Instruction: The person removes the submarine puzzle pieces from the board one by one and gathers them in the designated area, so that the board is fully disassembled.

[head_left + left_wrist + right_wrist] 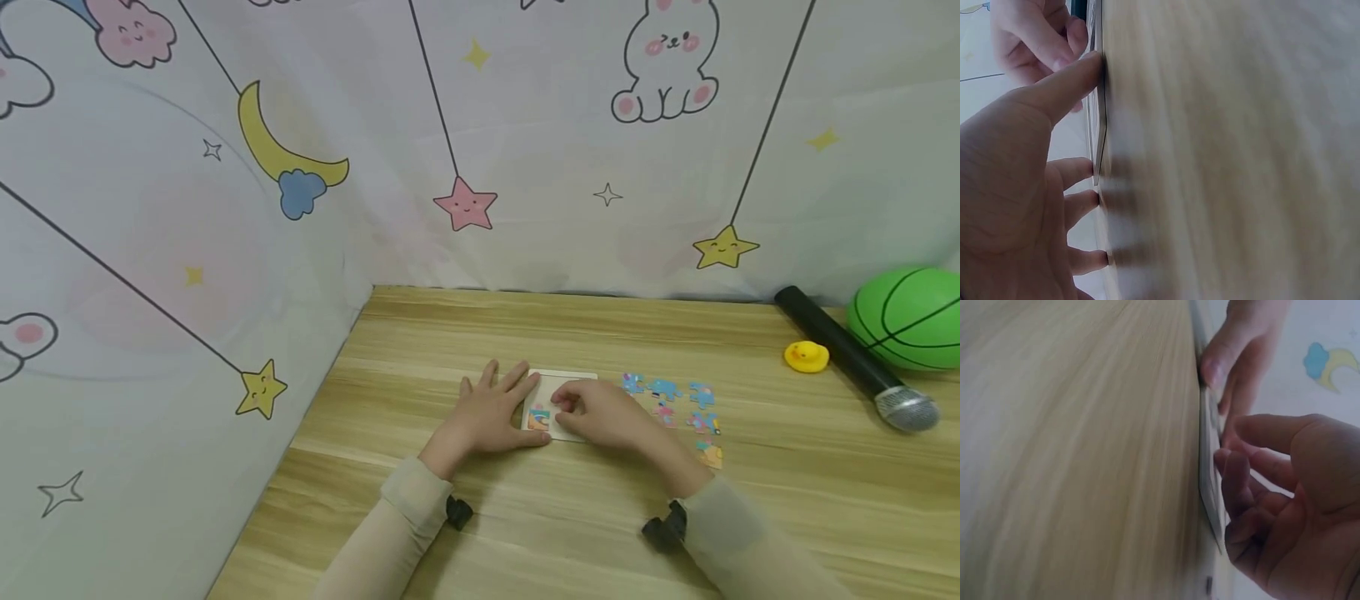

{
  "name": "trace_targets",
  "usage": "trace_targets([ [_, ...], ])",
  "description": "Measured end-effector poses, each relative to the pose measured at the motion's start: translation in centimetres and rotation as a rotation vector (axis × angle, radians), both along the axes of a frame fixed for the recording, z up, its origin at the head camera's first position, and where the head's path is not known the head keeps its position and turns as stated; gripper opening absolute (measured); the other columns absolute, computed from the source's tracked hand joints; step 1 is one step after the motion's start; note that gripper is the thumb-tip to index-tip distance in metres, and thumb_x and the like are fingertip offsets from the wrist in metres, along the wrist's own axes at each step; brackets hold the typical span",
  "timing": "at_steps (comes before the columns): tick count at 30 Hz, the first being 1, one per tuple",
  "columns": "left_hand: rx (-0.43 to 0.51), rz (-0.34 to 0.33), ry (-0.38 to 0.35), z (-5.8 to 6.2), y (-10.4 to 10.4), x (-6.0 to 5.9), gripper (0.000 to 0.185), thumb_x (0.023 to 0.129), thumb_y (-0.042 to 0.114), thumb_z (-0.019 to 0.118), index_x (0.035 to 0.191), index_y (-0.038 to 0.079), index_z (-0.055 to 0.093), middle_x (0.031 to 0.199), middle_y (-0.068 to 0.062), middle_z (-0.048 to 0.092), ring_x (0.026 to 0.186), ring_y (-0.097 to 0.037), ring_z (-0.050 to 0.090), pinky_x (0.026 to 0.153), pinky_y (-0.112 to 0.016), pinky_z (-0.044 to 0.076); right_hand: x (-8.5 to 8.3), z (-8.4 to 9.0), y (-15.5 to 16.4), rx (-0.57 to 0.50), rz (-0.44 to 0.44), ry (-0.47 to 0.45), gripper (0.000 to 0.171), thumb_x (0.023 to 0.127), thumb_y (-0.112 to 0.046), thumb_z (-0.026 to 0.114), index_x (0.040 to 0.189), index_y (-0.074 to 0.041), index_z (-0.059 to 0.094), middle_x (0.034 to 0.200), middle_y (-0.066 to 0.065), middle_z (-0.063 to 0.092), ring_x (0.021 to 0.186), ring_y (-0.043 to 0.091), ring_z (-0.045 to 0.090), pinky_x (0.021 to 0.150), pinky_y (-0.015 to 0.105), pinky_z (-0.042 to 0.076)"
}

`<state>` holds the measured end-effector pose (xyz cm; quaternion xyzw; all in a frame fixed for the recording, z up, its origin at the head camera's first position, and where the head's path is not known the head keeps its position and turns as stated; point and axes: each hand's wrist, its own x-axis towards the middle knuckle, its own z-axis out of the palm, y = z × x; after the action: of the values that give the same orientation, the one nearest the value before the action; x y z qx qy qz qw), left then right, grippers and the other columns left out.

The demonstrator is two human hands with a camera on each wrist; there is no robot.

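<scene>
A small white puzzle board lies flat on the wooden table. One coloured piece sits in its lower left corner. My left hand lies flat on the table with straight, spread fingers, its thumb against the board's edge. My right hand is over the board with curled fingers whose tips touch the board. Whether they pinch a piece is hidden. Several loose blue and pink puzzle pieces lie just right of the board.
A yellow rubber duck, a black microphone and a green ball lie at the far right. A printed fabric wall closes off the left and back of the table.
</scene>
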<state>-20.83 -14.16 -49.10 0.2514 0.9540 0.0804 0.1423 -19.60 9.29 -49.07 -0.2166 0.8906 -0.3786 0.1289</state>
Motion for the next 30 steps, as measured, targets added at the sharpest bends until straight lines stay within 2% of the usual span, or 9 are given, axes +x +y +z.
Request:
trace_targets([
  [5, -0.007, -0.003, -0.005, -0.1, 0.0, 0.0, 0.1, 0.088, 0.084, 0.053, 0.167, 0.033, 0.021, 0.174, 0.007, 0.012, 0.156, -0.046, 0.006, 0.11, -0.081, 0.015, -0.3, 0.0, -1.5, 0.002, 0.022, -0.017, 0.028, 0.094, -0.018, 0.074, 0.119, -0.005, 0.073, 0.098, -0.004, 0.069, 0.088, 0.013, 0.064, 0.083, 0.038, 0.056],
  [14, 0.002, -0.005, -0.004, 0.2, 0.0, 0.2, 0.099, 0.088, 0.083, 0.054, 0.167, 0.031, 0.023, 0.174, 0.005, 0.013, 0.156, -0.048, 0.006, 0.109, -0.082, 0.015, -0.5, 0.2, -2.4, 0.036, 0.003, -0.06, 0.025, 0.094, -0.021, 0.077, 0.116, -0.009, 0.075, 0.099, -0.005, 0.07, 0.091, 0.014, 0.065, 0.084, 0.04, 0.056],
  [24, -0.003, 0.003, -0.01, 0.5, 0.1, 0.2, 0.099, 0.088, 0.082, 0.056, 0.167, 0.032, 0.023, 0.174, 0.007, 0.013, 0.156, -0.046, 0.007, 0.11, -0.081, 0.015, -0.4, 0.6, -1.9, -0.019, 0.038, -0.028, 0.017, 0.097, -0.011, 0.07, 0.114, -0.009, 0.069, 0.095, -0.003, 0.069, 0.083, 0.013, 0.064, 0.077, 0.037, 0.055],
  [30, -0.004, 0.006, -0.016, 0.6, 0.1, 0.3, 0.099, 0.088, 0.081, 0.057, 0.167, 0.032, 0.024, 0.173, 0.006, 0.014, 0.156, -0.046, 0.007, 0.11, -0.081, 0.015, -0.5, 0.2, -1.8, -0.026, 0.031, -0.021, 0.013, 0.101, -0.009, 0.064, 0.113, -0.014, 0.068, 0.093, -0.004, 0.07, 0.084, 0.013, 0.065, 0.079, 0.039, 0.055],
])
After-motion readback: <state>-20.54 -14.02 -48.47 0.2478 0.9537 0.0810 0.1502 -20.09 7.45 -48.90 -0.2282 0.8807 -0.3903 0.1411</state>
